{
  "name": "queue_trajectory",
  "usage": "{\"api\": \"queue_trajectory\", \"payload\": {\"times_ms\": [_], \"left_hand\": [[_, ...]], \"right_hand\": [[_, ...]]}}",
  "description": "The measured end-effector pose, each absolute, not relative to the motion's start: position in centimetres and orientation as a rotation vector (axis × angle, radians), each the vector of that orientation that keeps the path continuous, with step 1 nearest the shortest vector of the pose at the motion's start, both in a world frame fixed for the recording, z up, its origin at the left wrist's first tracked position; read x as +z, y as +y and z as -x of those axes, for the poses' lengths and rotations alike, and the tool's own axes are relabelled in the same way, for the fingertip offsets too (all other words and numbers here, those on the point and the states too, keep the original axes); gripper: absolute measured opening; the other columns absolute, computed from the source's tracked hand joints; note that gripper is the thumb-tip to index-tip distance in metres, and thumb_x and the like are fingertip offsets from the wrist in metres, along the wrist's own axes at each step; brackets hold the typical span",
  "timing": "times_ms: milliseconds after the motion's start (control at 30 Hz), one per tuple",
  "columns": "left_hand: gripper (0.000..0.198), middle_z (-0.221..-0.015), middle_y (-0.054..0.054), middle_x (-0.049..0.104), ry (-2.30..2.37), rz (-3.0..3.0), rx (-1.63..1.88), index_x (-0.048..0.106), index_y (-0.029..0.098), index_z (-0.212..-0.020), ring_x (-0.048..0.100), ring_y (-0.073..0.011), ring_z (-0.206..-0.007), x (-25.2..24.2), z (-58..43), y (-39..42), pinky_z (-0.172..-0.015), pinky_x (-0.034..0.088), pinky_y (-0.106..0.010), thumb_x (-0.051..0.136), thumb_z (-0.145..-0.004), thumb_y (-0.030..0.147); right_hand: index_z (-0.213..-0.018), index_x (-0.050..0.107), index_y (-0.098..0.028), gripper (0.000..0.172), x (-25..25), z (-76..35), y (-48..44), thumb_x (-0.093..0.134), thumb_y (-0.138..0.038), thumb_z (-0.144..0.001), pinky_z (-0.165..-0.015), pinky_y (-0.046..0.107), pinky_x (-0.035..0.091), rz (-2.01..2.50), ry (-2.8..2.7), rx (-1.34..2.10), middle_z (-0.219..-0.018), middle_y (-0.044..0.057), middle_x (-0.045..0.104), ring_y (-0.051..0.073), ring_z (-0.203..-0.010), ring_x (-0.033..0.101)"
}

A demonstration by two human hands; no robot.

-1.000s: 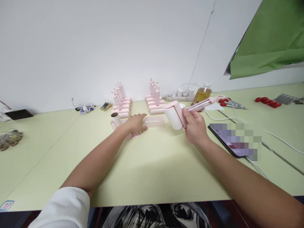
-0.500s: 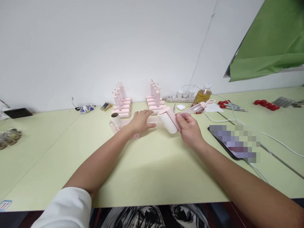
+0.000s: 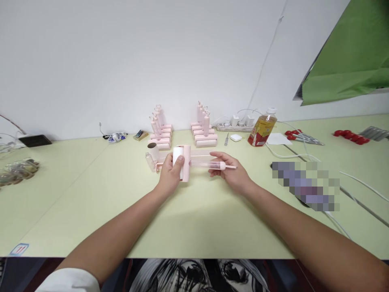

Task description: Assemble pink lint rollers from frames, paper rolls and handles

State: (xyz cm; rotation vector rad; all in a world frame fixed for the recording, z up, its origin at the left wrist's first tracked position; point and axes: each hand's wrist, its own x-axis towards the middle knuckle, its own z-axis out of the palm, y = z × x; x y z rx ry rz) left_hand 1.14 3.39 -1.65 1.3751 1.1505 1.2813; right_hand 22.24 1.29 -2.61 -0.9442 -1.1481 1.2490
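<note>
A pink lint roller (image 3: 186,164) with a white roll and a clear handle is held level in front of me. My left hand (image 3: 172,172) is closed around its head, with the thumb across the white roll. Around the far end of the clear handle (image 3: 206,164), my right hand (image 3: 229,170) has its fingers apart, not wrapped round it. Behind both hands lies a long pale pink strip-like piece (image 3: 200,153), partly covered. Just left of my left hand stand a cardboard tube (image 3: 152,151) and a small clear handle piece (image 3: 150,162).
Two rows of pink lint rollers, left (image 3: 161,138) and right (image 3: 206,137), stand near the wall. A drink bottle (image 3: 263,127), power strip (image 3: 234,127), screwdriver (image 3: 226,139) and red-handled tools (image 3: 304,137) lie toward the right. A phone (image 3: 300,186) rests nearer on that side.
The lint roller has passed from my right hand into my left and turned level. My right hand has loosened around the handle's end. The view has shifted slightly.
</note>
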Motion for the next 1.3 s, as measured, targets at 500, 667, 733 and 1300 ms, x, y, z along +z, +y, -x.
{"api": "queue_trajectory", "payload": {"times_ms": [500,667,733,1300], "left_hand": [[0.048,-0.113,-0.007,0.063,1.092,-2.033,1.067,0.047,0.020,-0.121,0.061,-0.0224,-0.096,-2.5,-2.6,0.9,-0.079,0.048,-0.034,0.060,-0.084,0.048],[0.049,-0.118,-0.010,0.062,1.021,-2.103,0.987,0.042,0.020,-0.125,0.061,-0.0244,-0.099,-3.1,-3.3,0.5,-0.078,0.048,-0.036,0.058,-0.086,0.045],[0.048,-0.116,-0.009,0.063,1.027,-2.137,0.925,0.041,0.020,-0.124,0.062,-0.0244,-0.095,-3.4,-3.6,0.3,-0.075,0.048,-0.035,0.057,-0.086,0.044],[0.039,-0.098,-0.007,0.061,0.925,-2.548,0.830,0.049,0.021,-0.107,0.062,-0.0243,-0.086,-4.2,-3.1,1.3,-0.067,0.047,-0.035,0.061,-0.080,0.045]], "right_hand": [[-0.124,0.051,-0.023,0.040,-0.5,-21.5,-0.4,0.059,-0.029,-0.085,-0.082,0.037,0.049,1.005,-1.967,0.428,-0.115,0.009,0.059,0.022,-0.095,0.058],[-0.105,0.055,-0.022,0.032,0.9,-22.0,0.0,0.059,-0.015,-0.074,-0.064,0.028,0.044,1.038,-1.968,0.670,-0.097,0.003,0.053,0.015,-0.076,0.051],[-0.096,0.053,-0.022,0.031,1.7,-22.3,0.2,0.059,-0.011,-0.067,-0.060,0.025,0.039,1.067,-2.029,0.766,-0.091,0.000,0.050,0.014,-0.074,0.047],[-0.076,0.040,-0.021,0.026,4.2,-22.1,-0.9,0.054,-0.009,-0.058,-0.059,0.024,0.030,0.967,-2.506,0.682,-0.076,-0.004,0.047,0.013,-0.069,0.041]]}}
